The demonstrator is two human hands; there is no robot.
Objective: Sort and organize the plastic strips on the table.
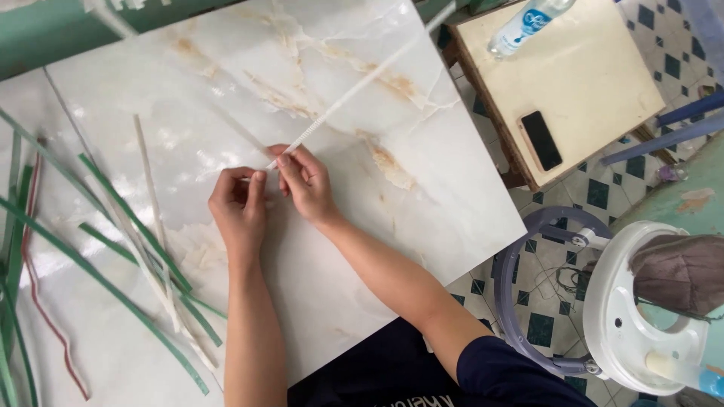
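Between both hands [273,192], white strip's [354,87] pinched end stays hidden.

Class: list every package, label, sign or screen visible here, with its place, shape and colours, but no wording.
Plastic bottle: lying on the small beige table, top right; clear, with a blue and white label.
Phone: flat on the same table's near edge; dark rectangular screen, switched off.

- A glossy white marble-look slab [226,68] with tan veins fills most of the view, catching soft glare
- Beside it stands a small cream table [596,83] with a wooden edge; a plastic bottle [528,22] and a dark phone [541,140] lie on it
- The floor [603,192] is white tile with dark green diamonds
- A white fan [641,316] lies low at the right
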